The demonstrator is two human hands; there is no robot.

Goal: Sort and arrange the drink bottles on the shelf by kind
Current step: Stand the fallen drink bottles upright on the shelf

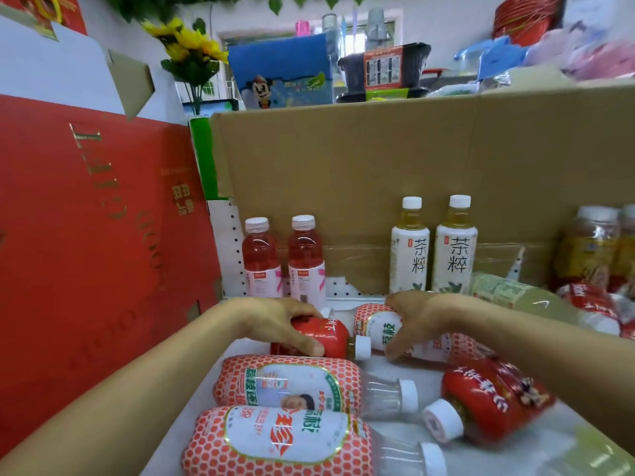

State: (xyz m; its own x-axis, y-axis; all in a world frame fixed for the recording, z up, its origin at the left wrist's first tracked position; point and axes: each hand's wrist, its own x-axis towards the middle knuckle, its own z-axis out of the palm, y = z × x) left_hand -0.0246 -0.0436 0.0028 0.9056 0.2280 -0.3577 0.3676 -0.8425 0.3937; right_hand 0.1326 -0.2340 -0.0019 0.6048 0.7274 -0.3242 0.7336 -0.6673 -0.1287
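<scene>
Left hand (292, 324) curls its fingers around a lying red-labelled plastic bottle (318, 338) mid-shelf; right hand (417, 321) wraps a lying honeycomb-patterned white-labelled bottle (381, 326) just right. Best lifted upright one by one, joining matching kinds, clear of the standing pink drink bottles (283, 259) at the far wall.

At the shelf's (213, 386) back edge you had two pairs of bottles upright: one pair (283, 259) toward the left corner, one (433, 249) right of it. Before them several bottles lay flat, two (285, 410) stacked along the front left, others toward the right edge.
</scene>
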